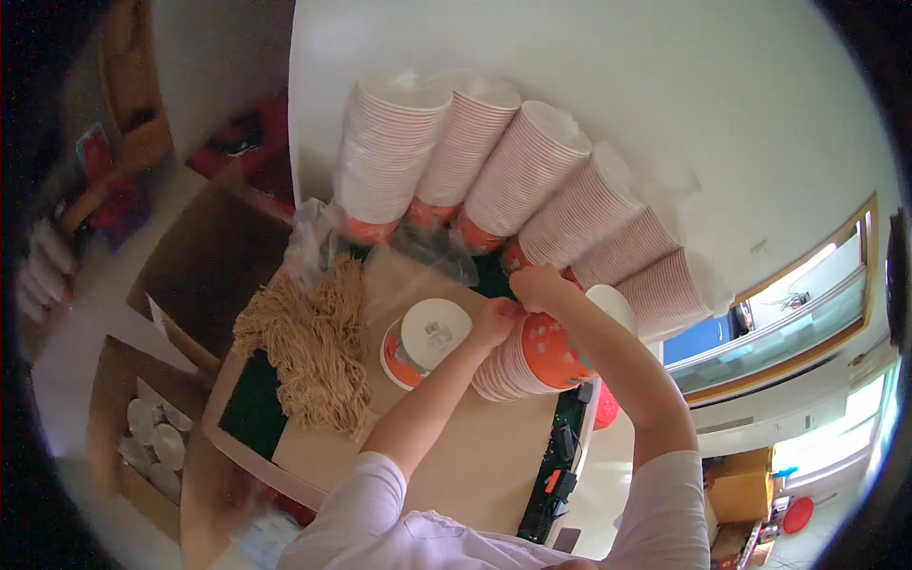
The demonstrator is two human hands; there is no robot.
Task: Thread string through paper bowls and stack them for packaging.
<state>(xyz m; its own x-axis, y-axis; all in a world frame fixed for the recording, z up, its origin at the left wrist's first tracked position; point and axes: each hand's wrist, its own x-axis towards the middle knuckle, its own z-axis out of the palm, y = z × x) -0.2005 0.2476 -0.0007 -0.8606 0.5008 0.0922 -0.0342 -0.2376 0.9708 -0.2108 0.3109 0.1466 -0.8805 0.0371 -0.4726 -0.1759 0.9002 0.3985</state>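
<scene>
A short stack of orange printed paper bowls with pale rims (546, 353) sits tilted on the table in front of me, its round white base partly behind my right forearm. My left hand (494, 321) is at the stack's far left edge, fingers drawn together and their tips hidden. Close beside it, my right hand (535, 287) reaches over the stack with its fingers curled in. What either hand pinches is too small or covered to make out. Left of the stack stand upturned paper bowls (435, 334) with a white base showing. A thick bundle of tan strings (313, 347) lies farther left.
Several tall stacks of paper bowls in clear plastic (394, 142) line the wall. Crumpled clear plastic (437, 252) lies before them. Open cardboard boxes (214, 266) stand left of the table (446, 456). Small black and orange items (560, 465) lie along its right edge.
</scene>
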